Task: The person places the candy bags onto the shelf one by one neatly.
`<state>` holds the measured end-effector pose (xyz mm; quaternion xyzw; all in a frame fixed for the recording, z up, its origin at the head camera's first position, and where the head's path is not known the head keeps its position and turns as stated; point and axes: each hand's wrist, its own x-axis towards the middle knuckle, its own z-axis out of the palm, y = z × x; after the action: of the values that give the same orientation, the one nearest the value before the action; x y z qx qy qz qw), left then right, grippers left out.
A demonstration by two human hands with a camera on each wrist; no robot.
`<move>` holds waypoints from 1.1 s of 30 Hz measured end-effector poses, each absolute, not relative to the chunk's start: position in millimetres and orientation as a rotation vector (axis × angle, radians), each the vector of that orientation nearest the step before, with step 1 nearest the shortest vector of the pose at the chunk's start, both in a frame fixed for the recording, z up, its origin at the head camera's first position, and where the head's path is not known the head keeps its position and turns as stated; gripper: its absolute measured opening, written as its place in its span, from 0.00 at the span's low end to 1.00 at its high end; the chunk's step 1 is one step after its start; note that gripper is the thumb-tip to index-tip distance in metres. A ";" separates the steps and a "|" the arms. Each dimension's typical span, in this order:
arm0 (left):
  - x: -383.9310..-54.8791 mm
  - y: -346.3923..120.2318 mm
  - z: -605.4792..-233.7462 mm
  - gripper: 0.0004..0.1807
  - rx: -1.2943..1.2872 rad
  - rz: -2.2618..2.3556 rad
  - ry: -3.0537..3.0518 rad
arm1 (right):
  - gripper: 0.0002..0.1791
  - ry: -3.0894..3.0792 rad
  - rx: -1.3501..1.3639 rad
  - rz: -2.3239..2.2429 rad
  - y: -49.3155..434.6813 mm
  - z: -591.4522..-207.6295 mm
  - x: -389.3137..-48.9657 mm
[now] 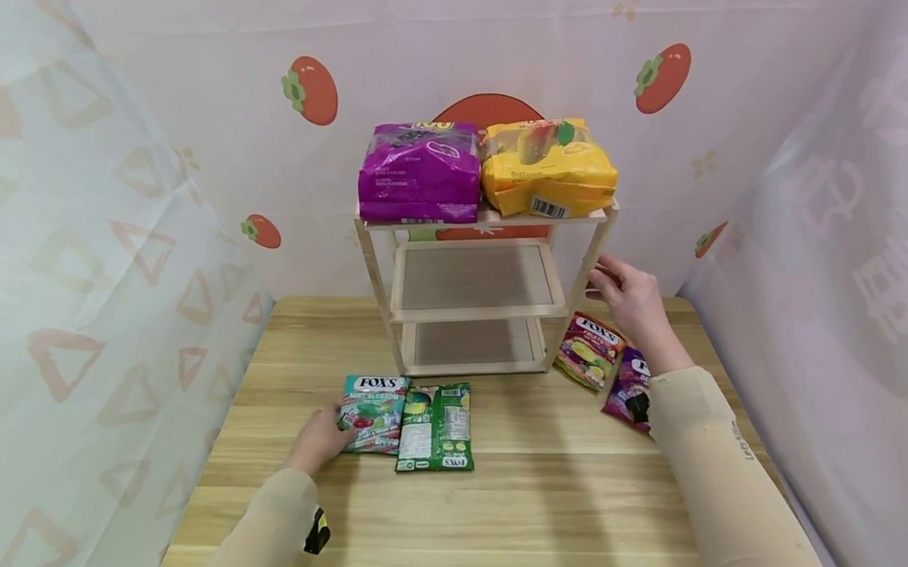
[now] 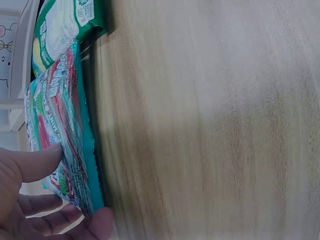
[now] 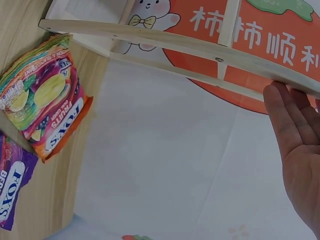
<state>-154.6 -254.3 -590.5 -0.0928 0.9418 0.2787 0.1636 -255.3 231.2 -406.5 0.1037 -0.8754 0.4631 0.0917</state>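
Observation:
My left hand (image 1: 321, 439) holds the left edge of a teal Fox's mint candy bag (image 1: 378, 416) that lies on the table. In the left wrist view the thumb (image 2: 42, 162) presses its face while the fingers curl at its edge. A green Fox's candy bag (image 1: 437, 433), back side up, lies against it on the right. At the right post of a small wooden rack (image 1: 479, 315), my right hand (image 1: 635, 305) touches the wood with nearly straight fingertips (image 3: 275, 95). Its other fingers are partly cut off in the right wrist view.
On the rack's top sit a purple candy bag (image 1: 420, 174) and a yellow one (image 1: 551, 170). Right of the rack, a red Fox's fruits bag (image 1: 590, 351) and a purple Fox's bag (image 1: 629, 390) lie under my right forearm. Patterned cloth walls (image 1: 155, 248) enclose the table (image 1: 521, 503).

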 end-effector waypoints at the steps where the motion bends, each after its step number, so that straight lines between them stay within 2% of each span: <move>1: -154.4 -254.5 -591.0 0.36 -0.270 0.807 2.680 | 0.22 -2.601 0.307 1.375 231.2 -406.4 -255.3; 9: -154.2 -256.9 -597.6 0.28 -0.289 0.878 2.664 | 0.22 -2.622 0.296 1.356 231.4 -406.7 -255.3; 26: -152.3 -260.1 -596.0 0.29 -0.387 0.909 2.603 | 0.24 -2.639 0.287 1.354 231.1 -405.8 -254.8; 33: -153.8 -262.2 -592.2 0.26 -0.392 0.969 2.580 | 0.24 -2.629 0.296 1.355 231.6 -406.1 -255.7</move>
<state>-153.8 -262.2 -592.2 -0.1386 0.9120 0.3425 0.1780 -255.7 231.6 -406.1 0.0994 -0.8813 0.4542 0.0842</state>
